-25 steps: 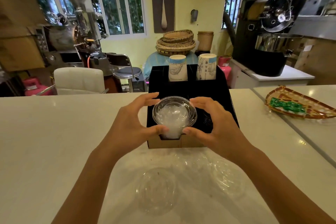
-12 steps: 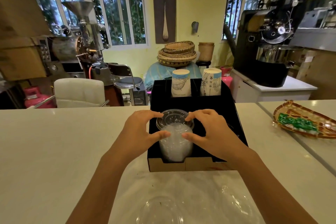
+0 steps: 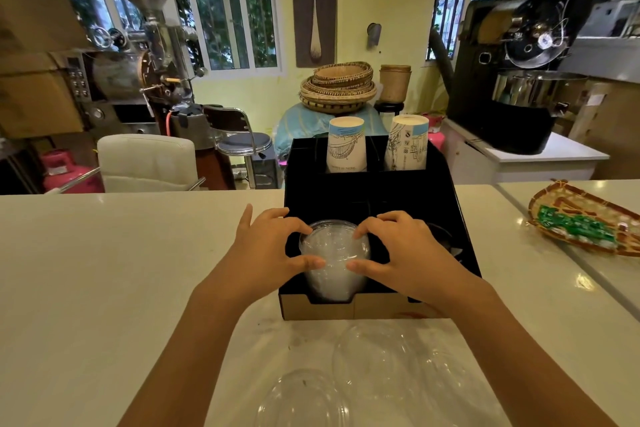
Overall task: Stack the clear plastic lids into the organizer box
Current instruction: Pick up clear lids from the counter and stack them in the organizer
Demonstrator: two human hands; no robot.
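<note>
A black organizer box (image 3: 460, 215) with a cardboard front stands on the white counter. A stack of clear plastic lids (image 3: 333, 258) sits in its front left compartment. My left hand (image 3: 266, 250) grips the stack from the left, and my right hand (image 3: 405, 253) grips it from the right, thumbs and fingertips on the top lid's rim. Loose clear domed lids (image 3: 374, 354) lie on the counter in front of the box, close to me. The lower part of the stack is hidden by the box front.
Two stacks of paper cups (image 3: 346, 146) stand in the box's rear compartments. A woven tray (image 3: 585, 218) with a green packet lies on the counter at the right. Coffee machines, a chair, a stool and baskets stand beyond the counter.
Both hands have lowered the stack of lids from above the box into the front left compartment. The camera has tilted, so the box sits lower in view.
</note>
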